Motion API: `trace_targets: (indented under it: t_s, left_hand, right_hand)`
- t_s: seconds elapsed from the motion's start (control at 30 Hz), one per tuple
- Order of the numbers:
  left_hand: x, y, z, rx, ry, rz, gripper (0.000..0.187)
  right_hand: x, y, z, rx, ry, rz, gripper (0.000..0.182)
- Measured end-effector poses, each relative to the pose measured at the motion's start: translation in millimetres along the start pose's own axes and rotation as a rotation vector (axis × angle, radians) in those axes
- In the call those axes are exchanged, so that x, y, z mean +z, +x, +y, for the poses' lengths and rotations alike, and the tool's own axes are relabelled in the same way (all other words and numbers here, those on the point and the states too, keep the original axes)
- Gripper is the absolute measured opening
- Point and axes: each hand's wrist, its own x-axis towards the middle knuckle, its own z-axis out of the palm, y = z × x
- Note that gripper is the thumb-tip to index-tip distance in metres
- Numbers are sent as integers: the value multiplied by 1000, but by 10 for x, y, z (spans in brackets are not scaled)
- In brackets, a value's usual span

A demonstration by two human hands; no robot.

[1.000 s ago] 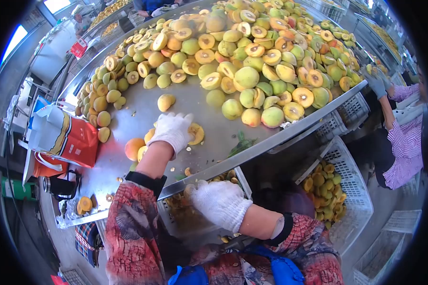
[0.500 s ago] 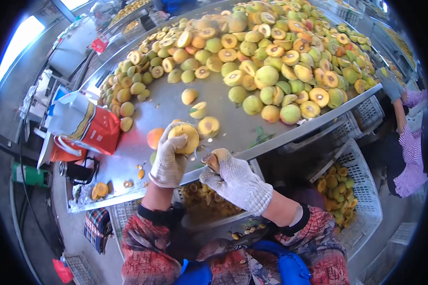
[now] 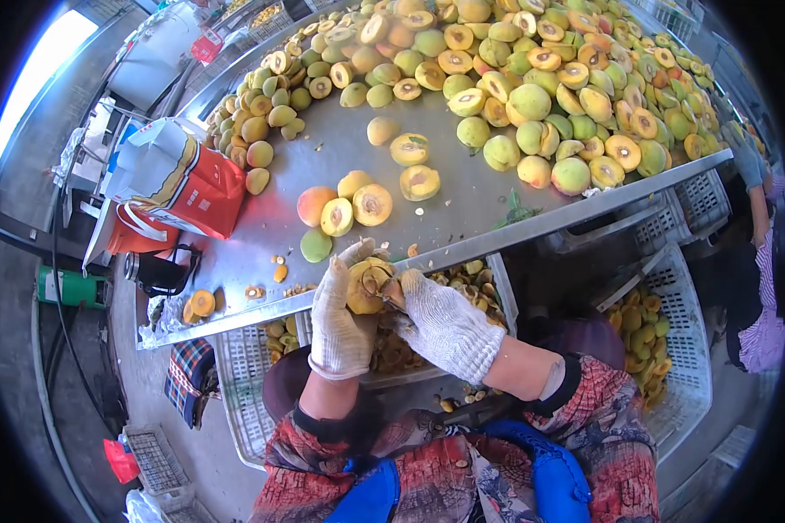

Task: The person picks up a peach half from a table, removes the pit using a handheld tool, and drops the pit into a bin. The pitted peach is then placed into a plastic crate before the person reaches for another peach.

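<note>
left hand (image 3: 340,318): grips peach half (image 3: 366,286), now lifted off table (image 3: 462,205) over crate (image 3: 497,288) | right hand (image 3: 440,322): closed on pitting tool, tip now in the pit | coring underway

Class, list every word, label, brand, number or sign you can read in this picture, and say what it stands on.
No text can be read.
Red and white paper bag on the metal table: its markings are too blurred to read.
Small red item at the table's far end: too small to read.
Gloves on the left hand and right hand: no lettering shows.
</note>
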Motion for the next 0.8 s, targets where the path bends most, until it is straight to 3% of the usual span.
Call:
trace_targets:
  t_s: [0.2, 0.3, 0.4, 0.7, 0.8]
  left_hand:
    - [-14, -64, -78, 80, 71, 18, 50]
    - [45, -100, -90, 100, 88, 77, 48]
    - [74, -132, -96, 139, 139, 97, 46]
    - [78, -255, -49, 228, 376, 130, 43]
    - [65, -274, -40, 295, 467, 107, 42]
  right_hand:
    - [66, -33, -69, 35, 131, 0, 40]
    - [74, -32, -108, 206, 222, -156, 38]
    - [78, -72, -138, 146, 314, -79, 38]
    - [184, -165, -178, 161, 377, -146, 36]
    - [175, -162, -173, 53, 357, -96, 37]
